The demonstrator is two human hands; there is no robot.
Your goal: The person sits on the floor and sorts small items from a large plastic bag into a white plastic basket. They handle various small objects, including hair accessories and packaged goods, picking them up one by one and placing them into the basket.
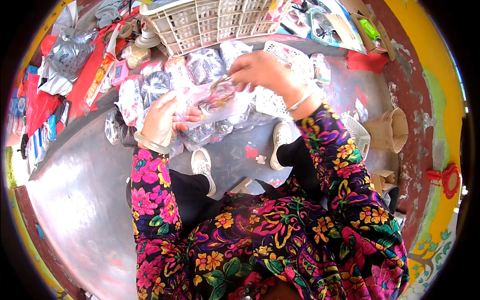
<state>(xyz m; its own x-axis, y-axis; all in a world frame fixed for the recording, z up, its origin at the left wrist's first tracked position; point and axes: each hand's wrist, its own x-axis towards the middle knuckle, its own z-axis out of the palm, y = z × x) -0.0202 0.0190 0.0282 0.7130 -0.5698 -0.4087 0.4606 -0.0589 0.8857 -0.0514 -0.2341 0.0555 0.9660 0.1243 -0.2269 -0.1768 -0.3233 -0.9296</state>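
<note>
Bag (232, 104): clear plastic, just short of twelve o'clock, in front of the heap. Red sheet (86, 80), ten o'clock. Left hand (162, 117), near ten: grip clamped on the bag's left end. Packets (205, 65), clear-wrapped, heaped on the floor (85, 200), toward eleven. Pale crate (212, 35), twelve, beyond them. Right hand (262, 72), just past twelve: grip bunched at thin dark items (220, 88) by the bag; cannot tell whether clamped. Brown bin (387, 130), three.

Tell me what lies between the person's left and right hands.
In the head view, a translucent plastic bag spans the gap between the left hand and the right hand; its contents are too blurred to identify.
</note>
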